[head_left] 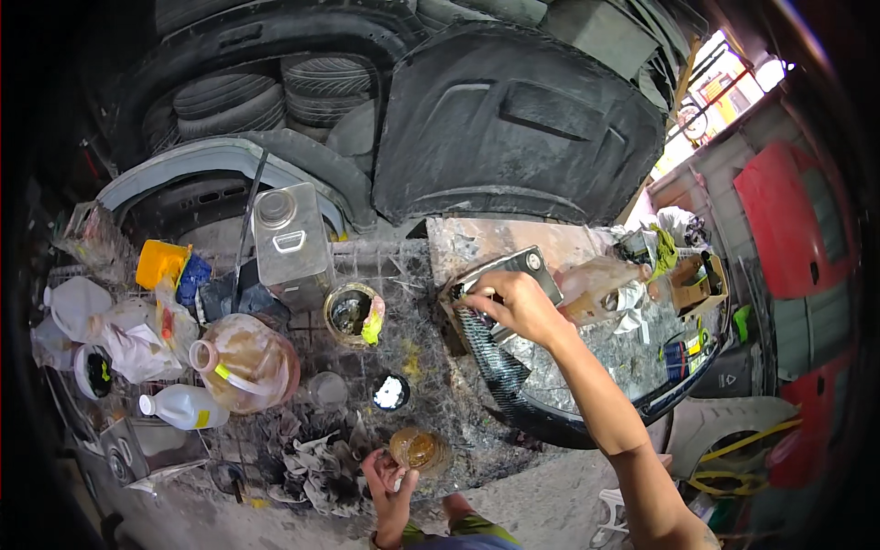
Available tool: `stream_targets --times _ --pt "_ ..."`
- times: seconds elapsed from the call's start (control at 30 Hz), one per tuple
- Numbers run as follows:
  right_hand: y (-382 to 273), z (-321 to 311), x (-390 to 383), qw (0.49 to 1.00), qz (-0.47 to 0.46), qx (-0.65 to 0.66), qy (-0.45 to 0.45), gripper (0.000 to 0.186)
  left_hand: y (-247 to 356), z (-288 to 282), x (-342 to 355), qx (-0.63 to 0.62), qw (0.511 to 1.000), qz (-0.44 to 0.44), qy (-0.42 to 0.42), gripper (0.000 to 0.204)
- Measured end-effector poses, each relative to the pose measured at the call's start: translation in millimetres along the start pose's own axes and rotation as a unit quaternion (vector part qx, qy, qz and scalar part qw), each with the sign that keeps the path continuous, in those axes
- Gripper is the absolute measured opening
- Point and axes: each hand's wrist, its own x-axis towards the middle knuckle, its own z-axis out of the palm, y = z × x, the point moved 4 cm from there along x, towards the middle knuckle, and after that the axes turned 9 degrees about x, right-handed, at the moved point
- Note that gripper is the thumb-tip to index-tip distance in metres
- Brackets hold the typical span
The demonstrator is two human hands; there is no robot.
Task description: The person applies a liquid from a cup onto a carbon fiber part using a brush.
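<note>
My right hand [518, 307] has its fingers bent and pinched at the upper end of a dark, woven-patterned curved part [495, 371], beside a flat metal can [536, 261]; what they grip is unclear. My left hand [390, 490] is low at the bench's front, fingers curled around something small that I cannot make out, just beside a container of amber liquid [422, 449]. Above it stands a black-rimmed pot of white material [390, 392]. An open tin [351, 316] with a stained rag on its rim is farther back.
Jugs [243, 362], bottles [181, 408], an upright metal can [293, 243] and crumpled dark cloth [325, 467] crowd the bench's left. A cardboard box [692, 289] sits right. Black body panels [518, 124] and tyres [229, 110] stand behind; red panels [775, 220] are at the right wall.
</note>
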Motion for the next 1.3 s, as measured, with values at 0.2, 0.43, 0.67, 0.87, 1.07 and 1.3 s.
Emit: stream_targets --times 0.2,0.43,0.67,0.87,1.07,1.3 --pt "-1.9 28.1 -62.5 0.96 -0.145 -0.23 -0.062 0.017 14.2 11.8 -0.9 0.031 0.999 0.016 0.0 0.061" --pt "5.2 40.3 -159.9 0.97 -0.145 -0.177 -0.077 0.019 -9.7 22.8 -1.3 0.003 0.999 0.022 0.022 0.066" --pt "-79.5 8.5 -186.7 0.988 -0.151 0.039 0.009 0.025 -6.6 51.9 -2.5 0.012 0.996 0.064 0.063 0.068" --pt "-84.6 59.5 -163.4 0.955 -0.2 -0.121 -0.182 0.017 23.6 83.5 -22.2 0.019 0.989 0.104 0.102 0.073" --pt "-68.2 59.7 -126.9 0.98 -0.086 -0.053 -0.173 0.02 24.9 85.9 -11.3 0.018 0.989 0.091 0.114 0.071" --pt "-7.7 4.7 -47.1 0.969 0.177 0.172 -0.004 0.028 2.5 74.6 16.1 0.006 0.989 0.072 0.131 0.072"
